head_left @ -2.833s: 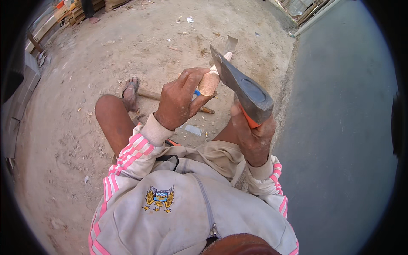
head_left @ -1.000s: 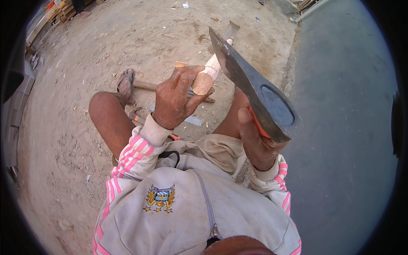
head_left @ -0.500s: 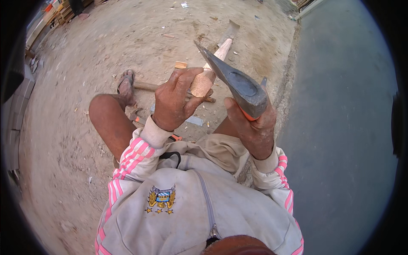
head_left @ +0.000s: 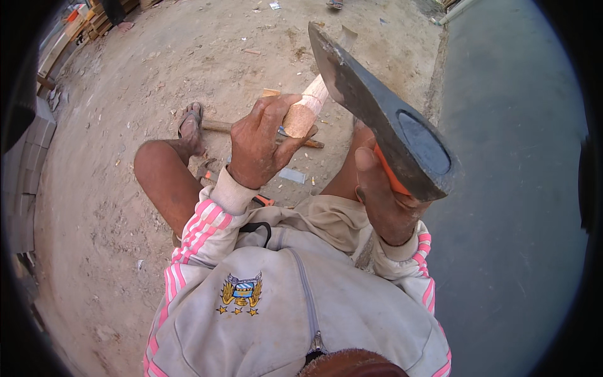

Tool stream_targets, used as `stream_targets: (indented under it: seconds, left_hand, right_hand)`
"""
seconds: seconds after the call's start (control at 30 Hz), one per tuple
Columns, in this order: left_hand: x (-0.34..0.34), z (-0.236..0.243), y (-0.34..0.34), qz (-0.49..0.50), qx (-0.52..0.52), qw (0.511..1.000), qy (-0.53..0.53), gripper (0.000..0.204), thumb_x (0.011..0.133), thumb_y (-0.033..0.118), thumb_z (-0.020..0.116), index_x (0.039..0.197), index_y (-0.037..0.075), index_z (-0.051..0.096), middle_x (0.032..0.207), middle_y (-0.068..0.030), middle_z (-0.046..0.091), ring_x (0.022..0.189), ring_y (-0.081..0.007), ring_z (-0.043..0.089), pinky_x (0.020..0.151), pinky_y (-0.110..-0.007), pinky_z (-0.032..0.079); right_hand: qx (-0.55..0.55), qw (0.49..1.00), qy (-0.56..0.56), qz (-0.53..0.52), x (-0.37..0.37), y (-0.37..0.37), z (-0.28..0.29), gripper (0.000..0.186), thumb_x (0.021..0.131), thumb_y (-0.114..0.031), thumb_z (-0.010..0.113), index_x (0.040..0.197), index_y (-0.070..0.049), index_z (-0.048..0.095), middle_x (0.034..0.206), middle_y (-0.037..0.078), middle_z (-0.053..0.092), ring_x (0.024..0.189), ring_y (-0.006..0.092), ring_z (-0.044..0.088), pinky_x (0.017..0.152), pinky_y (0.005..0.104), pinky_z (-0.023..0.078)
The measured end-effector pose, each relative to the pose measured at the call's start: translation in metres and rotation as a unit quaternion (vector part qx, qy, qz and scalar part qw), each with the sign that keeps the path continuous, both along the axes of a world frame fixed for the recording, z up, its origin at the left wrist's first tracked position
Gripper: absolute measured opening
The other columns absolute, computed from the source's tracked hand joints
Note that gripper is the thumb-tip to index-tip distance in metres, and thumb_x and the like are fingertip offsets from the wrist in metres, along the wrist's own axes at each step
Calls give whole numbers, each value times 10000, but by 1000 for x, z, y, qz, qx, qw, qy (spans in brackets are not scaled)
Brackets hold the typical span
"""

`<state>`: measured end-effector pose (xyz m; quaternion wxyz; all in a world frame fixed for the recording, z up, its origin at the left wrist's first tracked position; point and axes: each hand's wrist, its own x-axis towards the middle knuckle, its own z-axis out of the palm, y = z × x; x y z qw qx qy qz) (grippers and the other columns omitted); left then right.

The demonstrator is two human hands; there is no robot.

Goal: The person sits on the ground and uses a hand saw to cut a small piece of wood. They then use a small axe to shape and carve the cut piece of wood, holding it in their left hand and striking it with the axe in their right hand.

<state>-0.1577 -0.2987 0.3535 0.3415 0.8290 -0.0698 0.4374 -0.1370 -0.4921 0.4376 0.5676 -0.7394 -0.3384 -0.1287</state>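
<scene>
One axe point(head_left: 383, 125), one wood piece point(head_left: 306, 113) and one stick point(head_left: 220, 126) on the ground. Two hands: left point(head_left: 260, 141), right point(head_left: 383, 201). One sandal point(head_left: 190, 119) shows.

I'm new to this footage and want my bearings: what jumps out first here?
A raised hatchet with a dark steel head and orange handle fills the upper right, gripped by the right hand. Just left of it, the left hand holds a pale wooden stick above the sandy ground. A sandalled foot rests on the ground at centre left.
</scene>
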Motion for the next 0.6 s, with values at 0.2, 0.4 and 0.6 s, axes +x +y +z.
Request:
stream_targets:
  seconds: [0.2,0.4,0.6]
  left_hand:
    - [9,1,6,36,32,998,-51,545,752,225,874,1190,36,609,1034,-150,686,883,-325,707,693,-383,574]
    - [15,10,18,77,20,996,-49,515,751,194,882,1162,24,623,1030,-150,686,885,-300,701,719,-368,571]
    - [15,21,15,58,2,998,-26,502,735,159,896,1140,14,636,1028,-146,687,861,-257,706,733,-336,568]
  right_hand:
    - [-28,998,55,-4,6,4,-1,231,834,-73,782,1034,-11,684,804,87,678,681,208,623,860,432,455]
    - [81,988,122,42,4,16,-1,255,890,-26,739,1117,13,630,855,32,647,714,66,561,608,247,467]
    - [40,999,1,26,10,20,-6,318,883,-40,750,1141,20,575,837,59,688,685,93,624,613,265,499]
